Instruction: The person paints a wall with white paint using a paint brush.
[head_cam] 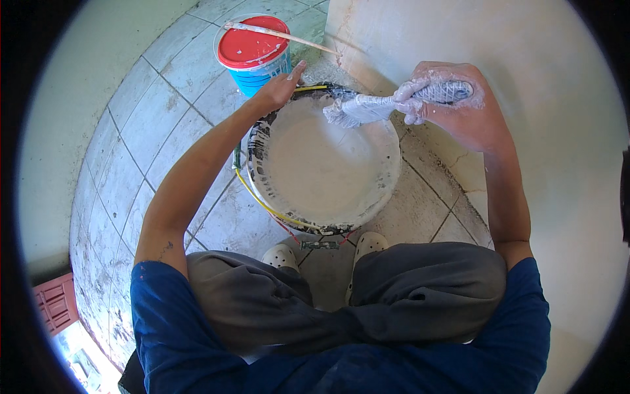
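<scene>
A wide round tub point(389, 197) of off-white, paint-like liquid stands on the floor before me, its rim crusted with splashes. My right hand point(443, 101), coated in white, is closed around the wrapped handle of a paint-covered brush point(364, 109). The brush's bristles point left, above the far right part of the tub. My left hand point(280, 88) is at the tub's far left rim, beside a blue bucket point(251, 81) with a red lid point(253, 44). Whether its fingers grip the rim is hard to tell. A long-handled paintbrush point(285, 35) lies across the lid.
A pale wall point(556, 147) rises close on the right, another wall point(83, 98) at the left. Dirty floor tiles point(157, 113) surround the tub. My light clogs point(280, 256) are near its front edge, where a cord with a dark handle point(320, 245) hangs.
</scene>
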A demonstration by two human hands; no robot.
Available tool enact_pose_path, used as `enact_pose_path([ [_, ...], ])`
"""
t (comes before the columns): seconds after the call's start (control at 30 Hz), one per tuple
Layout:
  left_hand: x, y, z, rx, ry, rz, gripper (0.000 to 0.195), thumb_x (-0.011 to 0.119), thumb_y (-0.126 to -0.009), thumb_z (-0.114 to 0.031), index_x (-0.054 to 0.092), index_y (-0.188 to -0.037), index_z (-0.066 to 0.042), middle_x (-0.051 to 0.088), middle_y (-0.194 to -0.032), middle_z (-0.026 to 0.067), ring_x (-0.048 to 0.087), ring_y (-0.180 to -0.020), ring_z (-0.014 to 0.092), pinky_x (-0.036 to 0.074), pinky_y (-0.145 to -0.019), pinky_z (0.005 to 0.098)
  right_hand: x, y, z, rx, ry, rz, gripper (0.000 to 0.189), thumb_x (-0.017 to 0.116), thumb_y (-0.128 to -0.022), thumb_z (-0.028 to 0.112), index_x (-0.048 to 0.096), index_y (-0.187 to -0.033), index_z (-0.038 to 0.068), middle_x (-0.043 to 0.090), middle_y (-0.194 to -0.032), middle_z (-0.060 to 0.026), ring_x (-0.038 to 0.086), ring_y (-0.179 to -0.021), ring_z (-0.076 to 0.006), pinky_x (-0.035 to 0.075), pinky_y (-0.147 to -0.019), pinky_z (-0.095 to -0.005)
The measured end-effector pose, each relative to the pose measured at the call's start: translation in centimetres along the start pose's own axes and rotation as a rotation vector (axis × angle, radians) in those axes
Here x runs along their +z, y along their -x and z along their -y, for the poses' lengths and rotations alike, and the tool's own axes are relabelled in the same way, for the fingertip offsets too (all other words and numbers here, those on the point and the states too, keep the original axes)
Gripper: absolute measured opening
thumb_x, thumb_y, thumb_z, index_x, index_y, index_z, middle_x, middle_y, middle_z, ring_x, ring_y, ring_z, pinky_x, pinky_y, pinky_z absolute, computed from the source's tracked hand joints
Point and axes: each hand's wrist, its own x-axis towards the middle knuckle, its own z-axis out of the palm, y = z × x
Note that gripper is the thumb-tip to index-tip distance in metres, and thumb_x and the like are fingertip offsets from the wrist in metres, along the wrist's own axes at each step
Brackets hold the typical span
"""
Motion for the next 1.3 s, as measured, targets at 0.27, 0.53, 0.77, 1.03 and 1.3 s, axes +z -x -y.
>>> enact_pose_path([
  [0.27,-0.1,-0.1,-0.1,-0.023,0.024,0.024,0.082,0.013,-0.086,-0.062,0.062,-0.099,0.002,0.057,-0.099,0.0264,0.052,-0.097,0.035,0.033,-0.093,0.0372,0.3,0.2,0.4,-0.072,0.006,0.028,0.012,0.063,-0.073,0.003,0.066,-0.084,0.002,0.062,-0.072,-0.0054,0.059,-0.065,-0.0095,0.046,-0.061,-0.0226],
  [0.53,0.1,-0.3,0.3,-0.028,0.035,0.012,0.081,0.013,-0.086,-0.062,0.062,-0.100,0.001,0.057,-0.099,0.0265,0.052,-0.098,0.036,0.033,-0.094,0.0377,1.3,0.3,1.0,-0.208,0.020,0.011,0.012,0.063,-0.073,0.003,0.065,-0.084,0.001,0.062,-0.071,-0.0059,0.058,-0.064,-0.0109,0.045,-0.060,-0.0236],
  [0.77,0.1,-0.1,0.1,-0.008,0.011,0.000,0.080,0.013,-0.086,-0.061,0.062,-0.100,0.000,0.057,-0.098,0.0265,0.052,-0.097,0.036,0.032,-0.094,0.0376,1.5,0.2,0.8,-0.140,0.008,0.064,0.012,0.062,-0.073,0.003,0.065,-0.085,0.001,0.060,-0.069,-0.0060,0.058,-0.063,-0.0113,0.045,-0.059,-0.0239],
  [1.03,0.1,0.1,0.2,-0.005,0.006,-0.023,0.079,0.012,-0.087,-0.060,0.062,-0.099,0.001,0.057,-0.094,0.0270,0.052,-0.096,0.037,0.032,-0.093,0.0375,1.8,-0.1,1.1,-0.200,0.005,0.097,0.011,0.061,-0.073,0.003,0.065,-0.084,0.001,0.060,-0.070,-0.0062,0.058,-0.062,-0.0114,0.045,-0.058,-0.0243],
  [1.3,0.1,-0.3,0.5,-0.021,0.021,0.011,0.080,0.013,-0.086,-0.061,0.062,-0.099,0.001,0.057,-0.099,0.0255,0.051,-0.098,0.036,0.032,-0.094,0.0379,1.7,0.0,1.0,-0.185,0.017,0.092,0.012,0.061,-0.073,0.004,0.064,-0.084,0.001,0.061,-0.071,-0.0065,0.058,-0.061,-0.0120,0.044,-0.058,-0.0244],
])
